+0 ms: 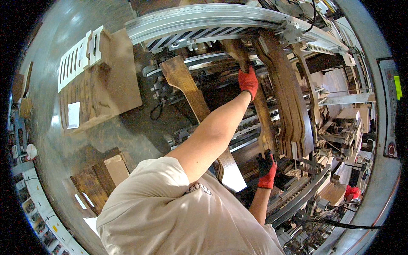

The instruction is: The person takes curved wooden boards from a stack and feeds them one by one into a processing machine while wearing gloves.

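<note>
I see the metal machine (204,20) spanning the far side and right. In it, a stack of curved boards (285,93) sits right of a single brown board (264,120). My left hand (248,81), red-gloved, is closed on that board; well apart, my right hand (267,172) meets its near end, grip unclear. Left, a white sheet (73,115) is unreadable.

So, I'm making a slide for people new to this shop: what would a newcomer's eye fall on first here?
Probably the red-gloved left hand and right hand, near the middle, at the upper and lower parts of a long brown board. Just to their right, a thick stack of curved brown boards stands out. Across the top runs a long silver rail.
</note>
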Demonstrator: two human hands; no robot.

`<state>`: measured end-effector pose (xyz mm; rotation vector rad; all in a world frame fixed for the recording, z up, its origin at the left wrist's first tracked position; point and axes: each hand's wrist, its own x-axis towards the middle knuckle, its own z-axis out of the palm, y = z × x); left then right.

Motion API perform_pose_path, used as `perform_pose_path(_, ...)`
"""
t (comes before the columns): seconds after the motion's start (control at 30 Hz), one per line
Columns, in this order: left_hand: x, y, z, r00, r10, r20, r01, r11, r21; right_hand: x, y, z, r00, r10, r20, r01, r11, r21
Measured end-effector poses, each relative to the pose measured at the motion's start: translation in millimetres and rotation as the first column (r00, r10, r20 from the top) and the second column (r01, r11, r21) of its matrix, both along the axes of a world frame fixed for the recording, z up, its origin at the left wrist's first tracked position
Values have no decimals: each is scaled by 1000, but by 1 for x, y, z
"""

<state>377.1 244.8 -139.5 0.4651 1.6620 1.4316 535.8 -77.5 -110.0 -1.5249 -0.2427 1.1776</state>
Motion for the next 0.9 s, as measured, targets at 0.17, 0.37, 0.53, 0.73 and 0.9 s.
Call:
perform_pose_path(0.17, -2, 2, 0, 1000, 3, -20, -3, 1000, -4, -26, 13, 2, 398, -153, 905, 139, 985, 106)
perform_pose_path(0.37, 0, 19, -46, 998, -48, 27, 45, 993, 106, -68, 67, 58, 123, 165, 979, -368, 924, -109)
perform_pose_path(0.53, 20, 18, -49, 968, -113, 224, 134, 988, -82, -71, 125, 53, -143, 259, 955, -390, 872, -295)
perform_pose_path(0.73, -26, 21, -51, 850, -228, 474, 235, 971, 46, -81, 165, 32, -43, 355, 934, -456, 825, -335)
perform_pose_path(0.9, -27, 6, -34, 701, -316, 639, 336, 937, 95, -73, 162, 37, -114, 314, 942, -480, 813, -329)
